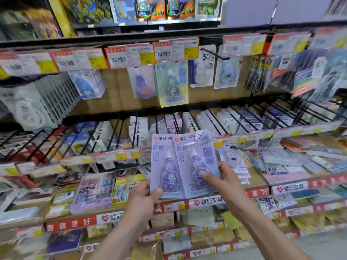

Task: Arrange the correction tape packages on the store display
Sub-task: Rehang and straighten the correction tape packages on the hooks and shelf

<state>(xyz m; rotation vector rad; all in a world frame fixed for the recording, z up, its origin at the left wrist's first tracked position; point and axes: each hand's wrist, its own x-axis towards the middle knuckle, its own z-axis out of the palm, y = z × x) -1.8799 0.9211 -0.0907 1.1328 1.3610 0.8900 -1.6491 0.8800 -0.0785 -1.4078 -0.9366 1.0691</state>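
Two correction tape packages in hand, none hung on the display yet.

Nearest you, your left hand (144, 196) pinches the lower left corner of the left package (165, 166), thumb on its front. Your right hand (225, 177) grips the right edge of the right package (197, 160), thumb pressed on the blister. The two purple cards overlap slightly, upright in the air before the display's middle, touching no peg. Behind them runs the lower row of black pegs (216, 119). Higher up hangs a green package (171, 85) of similar design, with a bare hook (214, 53) to its right. You seem to be choosing a spot; next, line each card's top up squarely with a free peg.
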